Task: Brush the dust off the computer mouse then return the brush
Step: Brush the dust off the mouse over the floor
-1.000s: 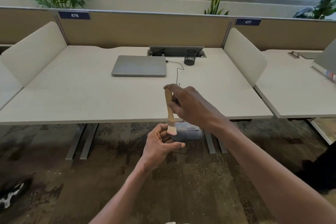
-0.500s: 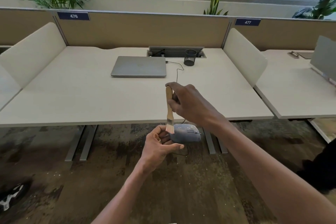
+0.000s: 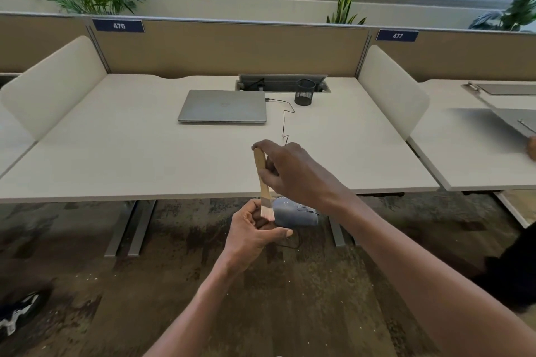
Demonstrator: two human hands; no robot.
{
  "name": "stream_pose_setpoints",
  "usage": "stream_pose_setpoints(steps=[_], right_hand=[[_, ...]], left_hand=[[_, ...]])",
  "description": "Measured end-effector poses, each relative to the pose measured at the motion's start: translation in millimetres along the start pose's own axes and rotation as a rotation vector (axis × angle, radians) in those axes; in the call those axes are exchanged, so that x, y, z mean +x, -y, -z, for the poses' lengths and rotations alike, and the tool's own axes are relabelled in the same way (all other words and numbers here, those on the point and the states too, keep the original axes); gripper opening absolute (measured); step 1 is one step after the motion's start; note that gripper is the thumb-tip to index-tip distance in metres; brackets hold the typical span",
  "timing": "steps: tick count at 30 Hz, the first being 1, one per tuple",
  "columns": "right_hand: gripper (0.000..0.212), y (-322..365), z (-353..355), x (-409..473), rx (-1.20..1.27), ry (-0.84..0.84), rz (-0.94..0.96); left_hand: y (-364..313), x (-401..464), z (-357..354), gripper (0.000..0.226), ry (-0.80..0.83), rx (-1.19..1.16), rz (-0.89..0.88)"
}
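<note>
My left hand (image 3: pixel 252 233) grips the rear end of a grey-blue, dusty computer mouse (image 3: pixel 294 215), held in the air just in front of the desk's front edge. Its black cable (image 3: pixel 284 122) runs up over the desk to the laptop. My right hand (image 3: pixel 293 172) holds a small brush (image 3: pixel 264 187) by its wooden handle, nearly upright. The pale bristles touch the mouse's left end, next to my left fingers. My right wrist hides part of the mouse's far side.
The beige desk (image 3: pixel 145 153) carries a closed grey laptop (image 3: pixel 223 106) and a black mesh pen cup (image 3: pixel 304 92) near a cable tray at the back. White side dividers flank the desk. A neighbouring desk (image 3: pixel 475 153) lies to the right. A shoe (image 3: pixel 17 313) rests on the floor at lower left.
The brush has shifted slightly up and down against the mouse's left end. Both hands stay in nearly the same place. At the right edge, an object on the neighbouring desk has moved.
</note>
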State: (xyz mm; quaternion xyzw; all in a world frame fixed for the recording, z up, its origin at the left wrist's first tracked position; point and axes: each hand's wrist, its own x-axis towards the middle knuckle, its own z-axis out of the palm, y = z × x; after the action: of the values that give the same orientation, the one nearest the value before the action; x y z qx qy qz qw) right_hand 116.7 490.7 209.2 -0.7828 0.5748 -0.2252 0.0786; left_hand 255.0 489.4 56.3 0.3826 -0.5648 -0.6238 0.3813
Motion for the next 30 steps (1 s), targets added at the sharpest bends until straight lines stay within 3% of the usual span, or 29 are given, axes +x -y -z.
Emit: stream_pose_setpoints(steps=[6,13,21,25,30], right_hand=[[0.033,-7,12,2,-0.049,-0.149,-0.011],[0.044,-5,6,-3,0.07,-0.024,0.015],[0.041,-15,14,1,0.129,-0.187,-0.009],[0.041,-24,14,-2,0.194,-0.091,-0.01],[0.041,-34,11,1,0.181,-0.123,-0.052]], left_hand=[[0,1,1,0.069,0.004,-0.047,-0.007],[0,7,5,0.063,-0.023,-0.012,-0.01],[-3,10,6,0.087,-0.012,-0.079,-0.005],[-4,12,8,0.071,-0.011,-0.064,0.003],[-4,13,9,0.073,0.017,-0.082,-0.005]])
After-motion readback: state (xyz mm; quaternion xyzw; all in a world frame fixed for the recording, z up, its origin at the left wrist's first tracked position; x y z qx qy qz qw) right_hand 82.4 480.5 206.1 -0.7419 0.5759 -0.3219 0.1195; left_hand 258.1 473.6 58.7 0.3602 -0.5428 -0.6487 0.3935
